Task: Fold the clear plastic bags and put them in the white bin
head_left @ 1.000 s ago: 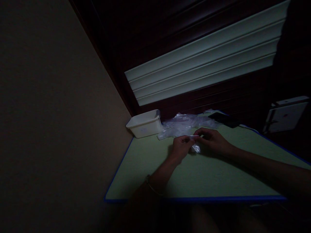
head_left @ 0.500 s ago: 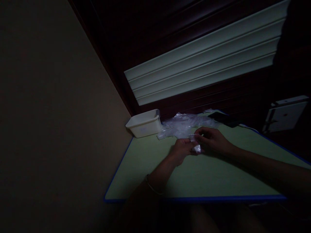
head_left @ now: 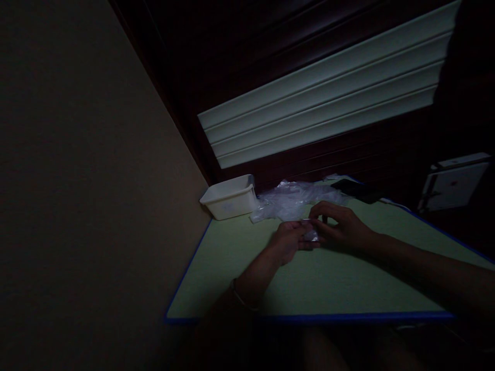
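**Small clear plastic piece (head_left: 311, 236) at the fingertips of both hands**

Dim light; fine detail poor from where I stand.

Left hand (head_left: 286, 241): fingers narrowed, holding the plastic piece. Thumb lies over its near face; other fingers extend beneath and past its lower edge. A pale bracelet (head_left: 243, 299) circles the wrist, well behind these fingers.

Right hand (head_left: 342, 225): forefinger arched, thumb tip close by, both at the upper edge of the piece. A gap shows inside the arch. I cannot tell whether these tips pinch the film or only touch it.

Position of the piece: between the two sets of fingers, to the right of the left thumb and just under the right fingertips. It catches light along its top edge and lower corner. Contents, if any, too dark to read.

Surroundings: green bench (head_left: 232, 273) with blue edging, below the fingers. A heap of clear plastic (head_left: 288, 200) lies just beyond the fingertips. A white bin (head_left: 234, 203) stands beyond and to the left of the left fingers, near the heap's left end. A dark flat object (head_left: 358, 190) lies beyond the right fingers, beside the heap's right end; identity unclear.
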{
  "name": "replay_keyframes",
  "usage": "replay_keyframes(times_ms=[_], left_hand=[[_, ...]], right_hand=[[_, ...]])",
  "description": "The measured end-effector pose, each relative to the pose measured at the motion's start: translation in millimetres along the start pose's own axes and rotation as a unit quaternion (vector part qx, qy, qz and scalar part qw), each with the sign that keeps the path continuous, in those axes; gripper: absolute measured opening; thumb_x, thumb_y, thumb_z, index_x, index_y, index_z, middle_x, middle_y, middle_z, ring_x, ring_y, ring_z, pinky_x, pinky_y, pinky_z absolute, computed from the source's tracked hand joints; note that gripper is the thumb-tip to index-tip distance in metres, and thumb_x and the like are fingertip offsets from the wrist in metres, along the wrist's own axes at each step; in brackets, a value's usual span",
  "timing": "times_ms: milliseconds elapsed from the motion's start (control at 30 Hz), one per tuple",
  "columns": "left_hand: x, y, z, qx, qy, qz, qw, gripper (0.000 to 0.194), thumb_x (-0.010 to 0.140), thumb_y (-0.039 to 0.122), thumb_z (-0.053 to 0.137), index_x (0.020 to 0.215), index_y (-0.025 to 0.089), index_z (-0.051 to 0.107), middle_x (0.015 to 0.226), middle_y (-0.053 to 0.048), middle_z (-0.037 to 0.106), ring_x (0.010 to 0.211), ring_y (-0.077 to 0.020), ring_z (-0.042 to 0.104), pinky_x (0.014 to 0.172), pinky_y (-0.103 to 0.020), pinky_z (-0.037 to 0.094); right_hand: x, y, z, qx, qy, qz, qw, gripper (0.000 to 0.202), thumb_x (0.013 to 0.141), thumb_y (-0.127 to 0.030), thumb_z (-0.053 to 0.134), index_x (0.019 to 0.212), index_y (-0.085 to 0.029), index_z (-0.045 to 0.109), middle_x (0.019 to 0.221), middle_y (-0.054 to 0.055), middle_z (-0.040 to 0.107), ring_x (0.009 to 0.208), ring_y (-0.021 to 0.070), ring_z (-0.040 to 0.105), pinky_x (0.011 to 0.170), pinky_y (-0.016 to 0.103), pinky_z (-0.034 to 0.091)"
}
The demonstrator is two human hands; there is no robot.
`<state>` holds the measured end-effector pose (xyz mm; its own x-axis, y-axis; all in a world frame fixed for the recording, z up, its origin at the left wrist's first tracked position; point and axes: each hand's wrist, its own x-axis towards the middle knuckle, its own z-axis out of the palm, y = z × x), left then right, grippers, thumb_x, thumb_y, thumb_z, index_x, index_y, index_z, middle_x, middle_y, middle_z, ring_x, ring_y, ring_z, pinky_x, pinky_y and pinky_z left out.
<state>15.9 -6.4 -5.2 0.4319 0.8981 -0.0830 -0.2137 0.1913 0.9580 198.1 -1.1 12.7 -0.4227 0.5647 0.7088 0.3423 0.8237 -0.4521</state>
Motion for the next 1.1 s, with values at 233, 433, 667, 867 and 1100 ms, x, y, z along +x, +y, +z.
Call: replay_keyframes(times_ms=[233,433,667,867,1100], left_hand=[[0.7,0.6,-2.2,-0.026,-0.001,-0.001,1.000,0.021,0.081,0.025,0.065,0.096,0.011,0.066,0.083,-0.009,0.070,0.073,-0.0201,0.071,0.068,-0.032,0.056],[2.1,1.3,-2.0,-0.049,0.004,-0.019,0.999,0.017,0.082,0.023,0.061,0.093,0.010,0.065,0.082,-0.010,0.069,0.071,-0.0213,0.070,0.068,-0.035,0.057],[-2.6,9.4,2.4,-0.085,0.001,-0.040,0.996,0.013,0.081,0.017,0.058,0.088,0.010,0.065,0.082,-0.010,0.069,0.072,-0.0193,0.068,0.074,-0.038,0.057],[-2.0,12.1,2.1,-0.141,0.007,-0.061,0.988,0.017,0.084,0.014,0.048,0.091,0.008,0.062,0.085,-0.012,0.068,0.075,-0.0183,0.066,0.079,-0.039,0.055],[-2.8,16.5,-0.4,-0.190,-0.010,-0.081,0.978,0.019,0.084,0.023,0.047,0.081,0.009,0.060,0.082,-0.012,0.068,0.073,-0.0199,0.066,0.081,-0.043,0.054]], right_hand=[[-0.9,1.0,-3.1,-0.010,-0.023,-0.020,1.000,0.010,0.087,-0.022,0.055,0.093,-0.021,0.064,0.092,0.008,0.063,0.080,0.0195,0.060,0.069,0.032,0.050],[-1.1,-0.3,-1.8,-0.002,-0.018,-0.009,1.000,0.011,0.086,-0.025,0.057,0.092,-0.022,0.066,0.092,0.008,0.065,0.079,0.0204,0.061,0.068,0.033,0.051],[-0.7,0.7,-5.2,-0.021,-0.053,-0.046,0.997,0.015,0.087,-0.021,0.055,0.098,-0.021,0.065,0.099,0.010,0.065,0.089,0.0214,0.063,0.077,0.034,0.052],[-0.8,3.2,-7.1,-0.030,-0.060,-0.067,0.995,0.017,0.085,-0.021,0.056,0.099,-0.022,0.067,0.103,0.010,0.065,0.093,0.0225,0.063,0.081,0.037,0.052],[-0.9,1.7,-9.8,-0.040,-0.072,-0.074,0.994,0.020,0.086,-0.020,0.055,0.101,-0.021,0.068,0.105,0.011,0.063,0.092,0.0224,0.063,0.080,0.036,0.051]])
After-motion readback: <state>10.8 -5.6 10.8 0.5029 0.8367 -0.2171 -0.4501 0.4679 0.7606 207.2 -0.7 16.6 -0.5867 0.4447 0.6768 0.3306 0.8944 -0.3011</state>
